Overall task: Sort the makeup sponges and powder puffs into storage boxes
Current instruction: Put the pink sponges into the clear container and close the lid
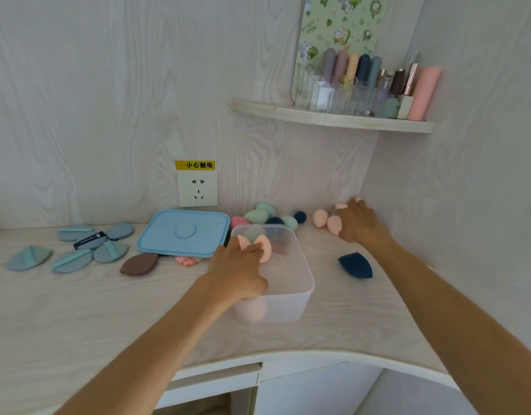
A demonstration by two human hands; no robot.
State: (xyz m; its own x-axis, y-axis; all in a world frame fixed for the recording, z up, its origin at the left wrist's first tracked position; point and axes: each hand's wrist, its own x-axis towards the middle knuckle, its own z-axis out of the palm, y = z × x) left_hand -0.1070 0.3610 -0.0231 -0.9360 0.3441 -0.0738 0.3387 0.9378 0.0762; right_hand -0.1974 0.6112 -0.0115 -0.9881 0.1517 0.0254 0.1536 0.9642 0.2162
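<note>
A clear plastic storage box [300,283] stands mid-desk with a pink sponge [250,310] lying inside at its near corner. My left hand [237,269] hovers over the box's left side and holds two pink sponges [262,247]. My right hand [358,221] reaches toward the back right corner and grips a pink sponge [334,224] among other pink ones [320,217]. Green, dark blue and pink sponges [258,216] are heaped behind the box. A dark blue wedge sponge [355,265] lies to the right.
The blue box lid [183,235] lies left of the box. Several blue-grey powder puffs [72,260] and a brown one [138,264] lie on the left of the desk. A wall socket [197,188] is behind. A corner shelf [333,118] holds cosmetics.
</note>
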